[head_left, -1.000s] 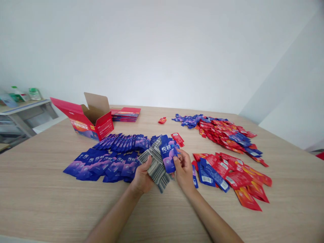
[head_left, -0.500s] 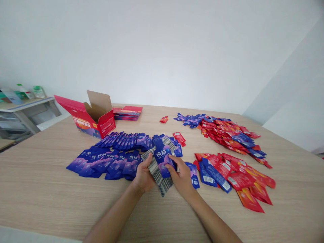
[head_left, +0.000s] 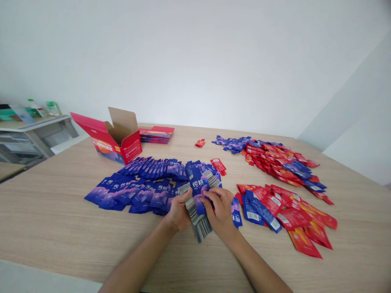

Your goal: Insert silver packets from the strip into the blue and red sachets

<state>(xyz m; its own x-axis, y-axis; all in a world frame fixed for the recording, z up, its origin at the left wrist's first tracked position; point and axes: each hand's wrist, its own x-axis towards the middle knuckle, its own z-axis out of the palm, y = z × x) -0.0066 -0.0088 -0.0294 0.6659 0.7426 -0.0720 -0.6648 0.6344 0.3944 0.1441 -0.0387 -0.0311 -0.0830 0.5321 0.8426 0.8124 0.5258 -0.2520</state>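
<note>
Cloth [head_left: 201, 228], one striped piece, is clasped in the left hand [head_left: 181, 212]; the right hand [head_left: 221, 208] pinches one blue pouch [head_left: 197, 183].

The left hand [head_left: 180, 211] and right hand [head_left: 220, 207] — both bare, like the forearms [head_left: 145, 252].

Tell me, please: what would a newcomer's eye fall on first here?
Probably the open red carton on the left of the table, and the heaped red and blue pouches on the right. Between them, nearer the viewer, the left hand holds a grey-striped bundle while the right hand holds a blue pouch against it.
</note>
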